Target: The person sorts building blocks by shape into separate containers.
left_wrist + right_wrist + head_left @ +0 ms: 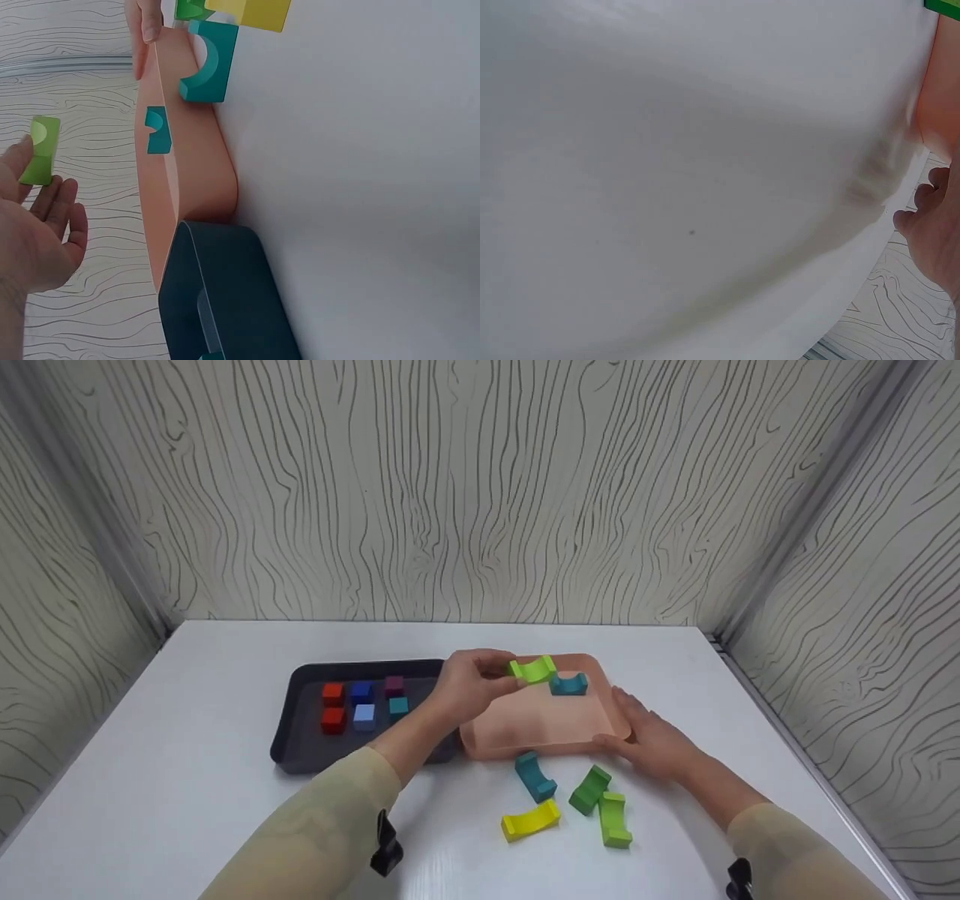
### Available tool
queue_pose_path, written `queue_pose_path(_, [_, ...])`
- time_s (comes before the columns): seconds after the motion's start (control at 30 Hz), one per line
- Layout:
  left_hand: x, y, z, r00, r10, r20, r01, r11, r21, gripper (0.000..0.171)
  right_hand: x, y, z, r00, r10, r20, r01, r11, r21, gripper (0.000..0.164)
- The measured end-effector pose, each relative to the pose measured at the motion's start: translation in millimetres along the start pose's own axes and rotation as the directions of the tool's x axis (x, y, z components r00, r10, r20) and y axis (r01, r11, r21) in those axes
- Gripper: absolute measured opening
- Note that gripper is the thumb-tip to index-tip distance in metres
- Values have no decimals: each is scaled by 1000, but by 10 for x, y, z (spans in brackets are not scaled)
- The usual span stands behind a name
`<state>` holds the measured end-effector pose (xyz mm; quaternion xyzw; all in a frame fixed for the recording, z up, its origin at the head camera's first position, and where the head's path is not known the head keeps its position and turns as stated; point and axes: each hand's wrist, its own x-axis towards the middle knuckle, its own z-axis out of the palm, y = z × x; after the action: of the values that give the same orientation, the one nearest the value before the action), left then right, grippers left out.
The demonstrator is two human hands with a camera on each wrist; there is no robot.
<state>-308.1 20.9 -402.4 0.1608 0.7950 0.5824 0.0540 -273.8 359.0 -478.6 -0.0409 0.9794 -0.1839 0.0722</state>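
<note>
Hands apart: L hand (469, 691) pinches a lime-green curved block (534, 670) up over the far half of the salmon tray (525, 729); R hand (660, 744) holds that tray's near right corner, thumb on the near rim.

Left of centre: black tray (300, 724) w/ six visible cubes, i.e. two red cubes (333, 721), dark blue (361, 692), light blue (364, 718), purple (394, 686), teal (398, 708); L arm hides part. Centre: salmon tray just beside it, w/ one teal curved block (568, 685) toward its far right. Lower centre, on white counter (202, 810), L to R: yellow block (531, 822), second teal block (535, 778), dark green block (590, 790), second lime block (615, 822); can't tell if last two touch.

Step in hand, prob.: placing curved blocks in salmon tray. Next move calls for lowering the lime one beside the teal, then easing the pinch.
</note>
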Motion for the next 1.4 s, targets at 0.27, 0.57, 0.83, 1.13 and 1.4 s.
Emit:
queue_pose_path(0.27, [142,-31,9,999,-34,-27,34,999,-5,36,36,-10,2,1000,-3,-1,3,1000,2,114])
queue_pose_path(0.57, [301,-40,52,999,-17,-31,17,1000,12,38,35,-16,-31,1000,4,5,-4,1000,4,117])
queue_pose_path(0.83, [488,-119,201,999,-16,-51,18,999,45,38,-5,31,-46,1000,-10,-20,10,1000,-10,115])
queue_pose_path(1.13, [631,-228,258,994,-67,-87,72,996,56,40,-8,13,-35,1000,-14,-18,14,1000,-9,114])
queue_pose_path(1.4, [714,-383,298,981,-141,-135,162,973,161,40,-5,-11,1,1000,-12,-9,12,1000,5,115])
